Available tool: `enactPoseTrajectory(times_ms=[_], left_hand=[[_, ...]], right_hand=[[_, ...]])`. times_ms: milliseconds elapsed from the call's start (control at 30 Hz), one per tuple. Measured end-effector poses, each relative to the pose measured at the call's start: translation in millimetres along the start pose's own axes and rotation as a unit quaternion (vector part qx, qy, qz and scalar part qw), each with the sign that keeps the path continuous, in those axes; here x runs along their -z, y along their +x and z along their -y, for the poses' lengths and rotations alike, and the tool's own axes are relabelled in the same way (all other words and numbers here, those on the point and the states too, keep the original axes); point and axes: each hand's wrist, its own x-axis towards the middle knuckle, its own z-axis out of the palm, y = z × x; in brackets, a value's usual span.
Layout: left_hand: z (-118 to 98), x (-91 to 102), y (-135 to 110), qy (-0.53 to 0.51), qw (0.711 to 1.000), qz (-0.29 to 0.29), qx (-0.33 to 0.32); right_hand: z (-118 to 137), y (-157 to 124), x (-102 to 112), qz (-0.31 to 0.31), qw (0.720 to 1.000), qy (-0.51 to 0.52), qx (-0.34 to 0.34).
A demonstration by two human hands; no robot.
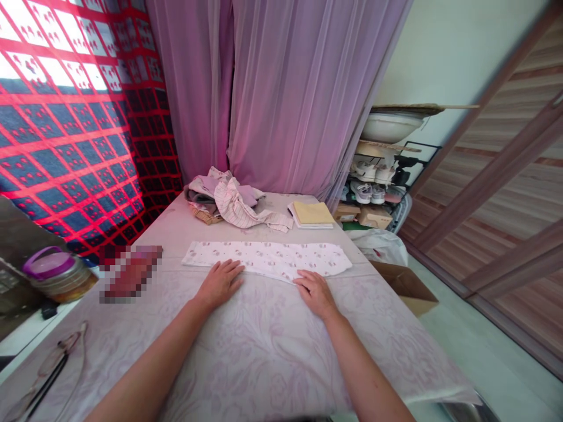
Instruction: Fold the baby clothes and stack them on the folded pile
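While my left hand (219, 285) and right hand (314, 293) lie flat and open, palms down and gripping nothing, my fingertips rest on the near edge of a long folded strip of white printed cloth (267, 259). The strip lies crosswise on a pale floral sheet (246, 357), reaching past both hands on either side, and my hands sit just apart near its middle. Beyond it, towards the far end of the sheet, is a crumpled heap of clothes (229, 199), with a yellow notebook (310, 213) on some papers just beside it. On my left, a jar with a purple lid (59, 274) stands off the sheet's edge, a red object (132, 272) is too blurred to tell, and glasses (48, 375) lie near me. On my right are a cardboard box (407, 286), a white plastic bag (380, 246) and shoes (367, 181) on a rack, below a white basin (391, 126). Behind everything hangs a mauve curtain (281, 88)
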Motion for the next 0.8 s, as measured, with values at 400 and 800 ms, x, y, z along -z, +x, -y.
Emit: enactPoseTrajectory(times_ms=[400, 800], left_hand=[[-17.0, -1.6, -4.3, 0.031, 0.995, 0.022, 0.094], [-21.9, -6.3, -10.3, 0.036, 0.992, -0.032, 0.116]], right_hand=[[30.3, -13.3, 13.5, 0.034, 0.994, -0.086, -0.051], [31.5, -14.2, 14.5, 0.041, 0.994, -0.091, -0.048]])
